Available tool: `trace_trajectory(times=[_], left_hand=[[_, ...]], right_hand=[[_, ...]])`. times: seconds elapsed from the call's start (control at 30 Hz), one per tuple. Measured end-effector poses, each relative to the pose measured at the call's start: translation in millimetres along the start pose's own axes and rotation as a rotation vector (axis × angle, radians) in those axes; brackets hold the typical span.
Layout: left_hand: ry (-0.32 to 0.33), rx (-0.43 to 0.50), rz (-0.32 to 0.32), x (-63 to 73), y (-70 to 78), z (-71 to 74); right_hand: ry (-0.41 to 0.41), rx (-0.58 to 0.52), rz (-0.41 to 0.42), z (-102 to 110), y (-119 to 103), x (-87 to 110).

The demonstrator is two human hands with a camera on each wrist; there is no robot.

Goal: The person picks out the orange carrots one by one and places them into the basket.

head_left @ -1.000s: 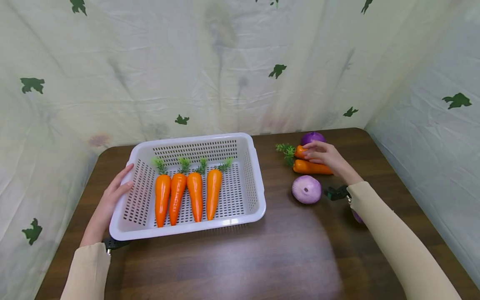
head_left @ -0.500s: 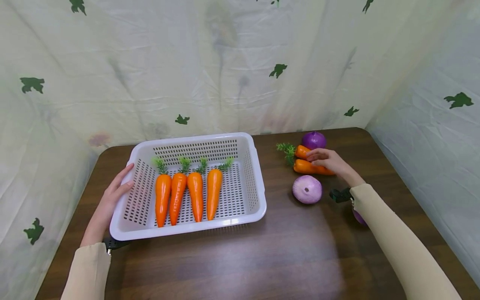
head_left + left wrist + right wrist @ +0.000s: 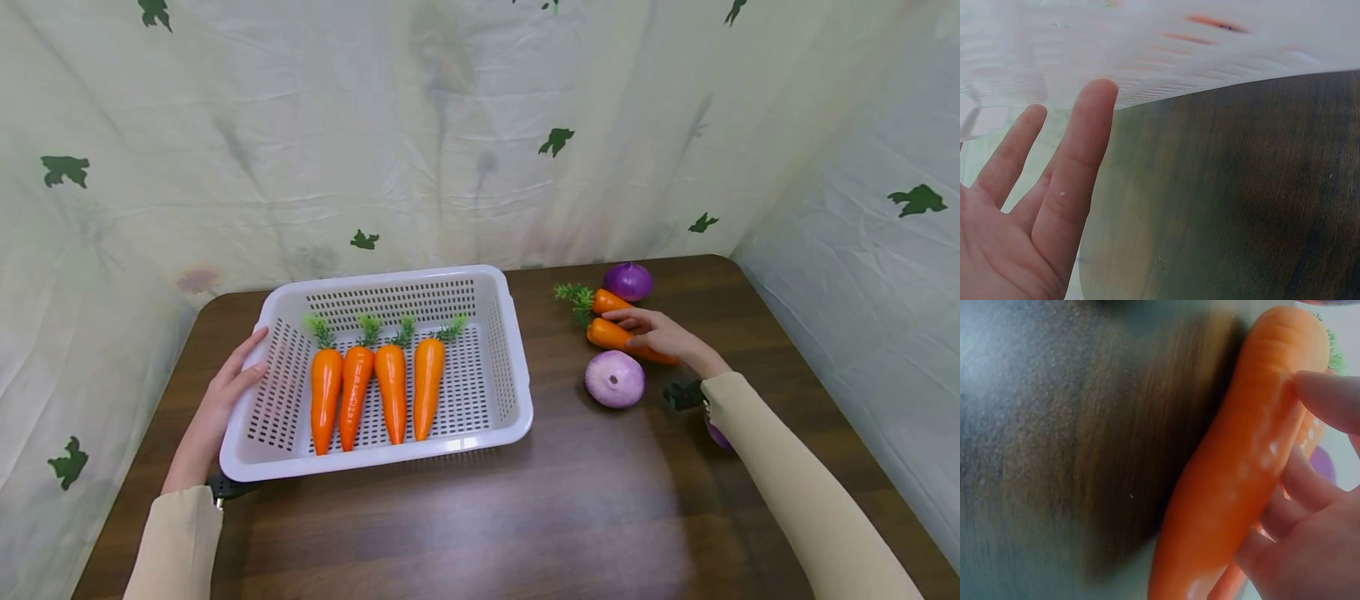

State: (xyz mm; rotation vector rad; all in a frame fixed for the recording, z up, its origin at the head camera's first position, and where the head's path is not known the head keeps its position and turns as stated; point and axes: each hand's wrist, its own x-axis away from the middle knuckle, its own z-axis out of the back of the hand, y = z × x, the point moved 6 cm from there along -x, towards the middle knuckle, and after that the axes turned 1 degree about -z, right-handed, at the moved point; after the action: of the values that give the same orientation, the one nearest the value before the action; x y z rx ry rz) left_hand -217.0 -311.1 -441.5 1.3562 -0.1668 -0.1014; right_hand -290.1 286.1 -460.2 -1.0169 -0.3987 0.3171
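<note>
My left hand (image 3: 225,387) lies along the left wall of a white plastic basket (image 3: 521,408), its fingers straight and spread; the left wrist view shows the fingers (image 3: 1079,150) held up at the basket's side. Several orange carrots (image 3: 427,387) with green tops lie side by side inside. On the right of the table, my right hand (image 3: 663,335) is over two more carrots, a near one (image 3: 609,335) and a far one (image 3: 611,301). In the right wrist view a fingertip (image 3: 1310,387) touches the far side of the near carrot; other fingers are partly hidden behind it.
A pale purple onion (image 3: 615,380) sits just in front of the near carrot. A darker purple onion (image 3: 628,282) stands behind the far one. Another purple onion (image 3: 717,433) is mostly hidden under the right sleeve. Patterned fabric (image 3: 450,150) hangs behind the brown table (image 3: 450,533).
My right hand has moved off the far carrot toward the near one, whose tip has swung toward me. The left hand and basket stay in place.
</note>
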Motion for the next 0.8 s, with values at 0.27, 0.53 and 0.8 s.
trace_trajectory(times=[0.27, 0.53, 0.8], left_hand=[[-0.003, 0.007, -0.002, -0.4, -0.1, -0.3], [0.005, -0.041, 0.0, 0.1, 0.0, -0.6], [0.005, -0.042, 0.001, -0.1, -0.1, -0.5]], right_hand=[[-0.044, 0.005, 0.002, -1.6, 2.6, 0.4], [-0.042, -0.022, 0.013, 1.6, -3.1, 3.3], [-0.014, -0.083, 0.013, 3.6, -14.9, 5.9]])
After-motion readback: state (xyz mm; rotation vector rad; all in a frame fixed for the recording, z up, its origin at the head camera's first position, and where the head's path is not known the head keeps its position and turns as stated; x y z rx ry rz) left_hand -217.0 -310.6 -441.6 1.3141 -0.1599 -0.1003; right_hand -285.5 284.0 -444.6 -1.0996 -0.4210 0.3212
